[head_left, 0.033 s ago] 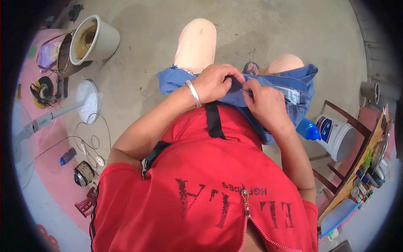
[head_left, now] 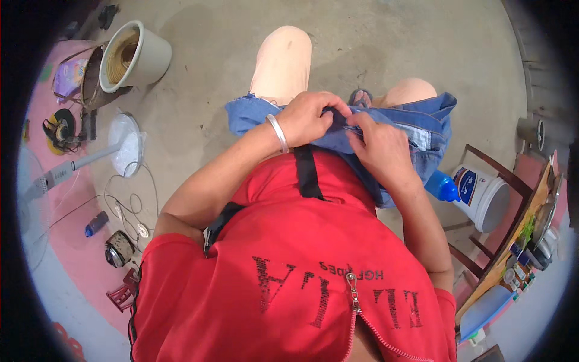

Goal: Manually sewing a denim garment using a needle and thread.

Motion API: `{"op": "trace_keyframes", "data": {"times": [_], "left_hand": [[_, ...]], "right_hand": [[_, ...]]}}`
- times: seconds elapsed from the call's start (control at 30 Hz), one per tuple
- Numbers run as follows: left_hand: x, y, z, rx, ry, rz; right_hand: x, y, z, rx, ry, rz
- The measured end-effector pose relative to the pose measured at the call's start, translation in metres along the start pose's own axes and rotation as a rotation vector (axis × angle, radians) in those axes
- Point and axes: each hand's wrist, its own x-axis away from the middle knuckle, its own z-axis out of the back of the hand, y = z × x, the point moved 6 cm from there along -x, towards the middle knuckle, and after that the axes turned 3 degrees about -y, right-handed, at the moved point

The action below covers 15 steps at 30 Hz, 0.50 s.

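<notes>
While both knees poke out past it, the blue denim garment (head_left: pixel 416 130) lies across the lap, left hand (head_left: pixel 310 117) and right hand (head_left: pixel 380 145) both pinching its edge, fingers curled shut, white bucket (head_left: pixel 482 196) just right of it.

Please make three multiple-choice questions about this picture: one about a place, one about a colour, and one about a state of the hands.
1. Where is the white bucket with the blue cap beside it?
A. On the person's right, near the wooden chair
B. On the person's left, by the fan
C. On the person's lap

2. What colour is the cloth that both hands work on?
A. Green
B. Blue
C. Yellow

3. How are the hands placed?
A. Both hang free at the sides
B. Only one touches the cloth
C. Both pinch the cloth, close together

Answers:
1. A: the white bucket stands on the floor on the right, next to the wooden chair.
2. B: the denim cloth is blue.
3. C: the left hand and the right hand both grip the cloth's edge, nearly touching.
</notes>
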Motion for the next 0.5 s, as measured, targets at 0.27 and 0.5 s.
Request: {"op": "trace_keyframes", "data": {"times": [0.27, 0.5], "left_hand": [[-0.003, -0.024, -0.005, 0.219, -0.076, 0.187], [0.003, 0.011, 0.003, -0.303, 0.052, -0.242]], "right_hand": [[-0.005, 0.003, -0.012, -0.043, 0.101, 0.079], [0.013, -0.026, 0.020, -0.119, 0.152, 0.169]]}}
